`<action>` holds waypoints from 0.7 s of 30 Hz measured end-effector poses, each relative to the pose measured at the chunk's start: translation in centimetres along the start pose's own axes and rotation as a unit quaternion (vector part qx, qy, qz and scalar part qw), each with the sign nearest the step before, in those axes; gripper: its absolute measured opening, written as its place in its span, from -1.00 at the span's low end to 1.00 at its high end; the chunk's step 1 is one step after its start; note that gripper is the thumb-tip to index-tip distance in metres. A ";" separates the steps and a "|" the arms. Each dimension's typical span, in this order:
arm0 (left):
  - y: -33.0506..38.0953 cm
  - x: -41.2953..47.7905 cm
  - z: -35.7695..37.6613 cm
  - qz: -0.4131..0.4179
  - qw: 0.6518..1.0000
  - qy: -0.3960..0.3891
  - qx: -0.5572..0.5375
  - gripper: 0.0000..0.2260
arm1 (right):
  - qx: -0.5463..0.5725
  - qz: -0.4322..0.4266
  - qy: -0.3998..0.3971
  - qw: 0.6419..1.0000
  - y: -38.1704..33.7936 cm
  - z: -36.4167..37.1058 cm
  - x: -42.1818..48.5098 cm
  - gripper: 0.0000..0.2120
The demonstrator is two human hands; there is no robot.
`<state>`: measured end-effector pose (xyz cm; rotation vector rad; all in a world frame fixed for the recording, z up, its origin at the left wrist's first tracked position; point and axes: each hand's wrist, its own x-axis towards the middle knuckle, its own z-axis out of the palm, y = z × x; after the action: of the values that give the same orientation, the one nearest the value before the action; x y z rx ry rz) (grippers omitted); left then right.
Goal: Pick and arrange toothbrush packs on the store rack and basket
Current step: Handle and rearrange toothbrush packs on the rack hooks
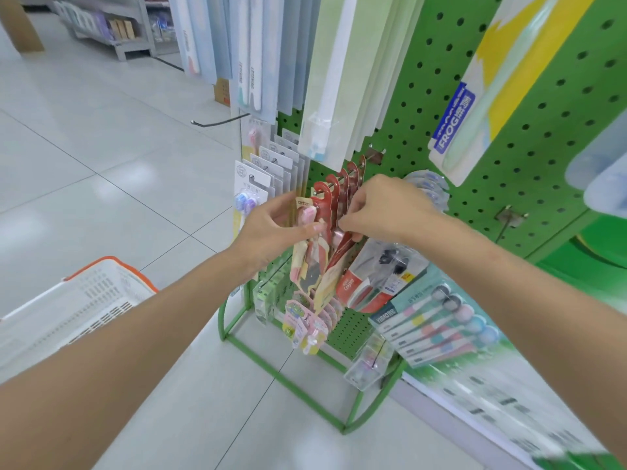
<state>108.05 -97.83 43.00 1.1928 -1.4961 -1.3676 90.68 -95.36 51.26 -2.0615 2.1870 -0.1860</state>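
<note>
Several red-topped toothbrush packs [334, 193] hang on one hook of the green pegboard rack [529, 137]. My left hand [271, 228] holds the front pack of that row, thumb across its pink brush head. My right hand [383, 208] pinches the packs just behind it near their tops. A white basket with an orange rim [101, 266] sits low at the left, beside my left forearm.
White-carded packs [258, 178] hang left of the red ones; tall pale packs [332, 79] hang above. A Colgate pack [369, 283], a multi-brush pack [437, 320] and small pink packs [308, 320] hang below. An empty hook [220, 122] juts left. Tiled floor spreads to the left.
</note>
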 end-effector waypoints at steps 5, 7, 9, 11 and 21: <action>-0.6 -1.4 -0.4 -0.022 0.999 0.028 0.000 -0.33 | -0.017 -0.025 0.008 1.000 -1.3 0.9 -1.2 -0.74; -0.8 -2.0 -0.4 -0.031 0.998 0.061 -0.005 -0.41 | -0.015 -0.027 0.011 0.999 -1.7 1.1 -1.8 -0.74; -1.0 -2.6 -0.4 -0.043 0.995 0.095 -0.009 -0.56 | -0.002 -0.022 0.003 1.000 -1.9 1.2 -2.7 -0.80; -1.1 -3.3 -0.4 -0.060 0.992 0.114 -0.018 -0.74 | 0.019 -0.016 0.002 1.000 -2.1 1.2 -3.9 -0.86; 0.8 -6.4 1.2 -0.090 0.996 0.006 0.023 -0.79 | 0.173 0.011 0.037 0.984 -1.1 0.6 -8.1 -0.81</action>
<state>108.48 -91.34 43.94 1.3921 -1.4472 -1.4473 92.32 -87.33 50.98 -1.8629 2.0391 -0.6027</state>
